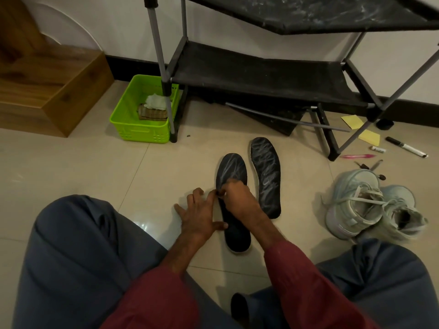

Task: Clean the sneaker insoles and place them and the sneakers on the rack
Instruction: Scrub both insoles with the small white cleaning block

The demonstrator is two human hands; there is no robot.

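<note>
The right hand (237, 198) is pinching the edge of the near insole (231, 167); the left hand (198, 216) is lying spread, thumb steadying it. It is probably light and floppy, so hold it mid-length.

Tan tile floor (71, 162). 2 black insoles w/ white scribbles lie flat in the middle, side by side: left insole (231, 169) nearer, right insole (266, 176) further back. 2 pale sneakers (356, 205) sit touching, off to the right. Rack (261, 77) stands at the back, green basket (133, 129) just by its front left leg. Wood box (59, 91) far left. Yellow notes (352, 121), marker (406, 147), pink pen (358, 156) & keys (370, 166) lie near the rack's right legs.
</note>
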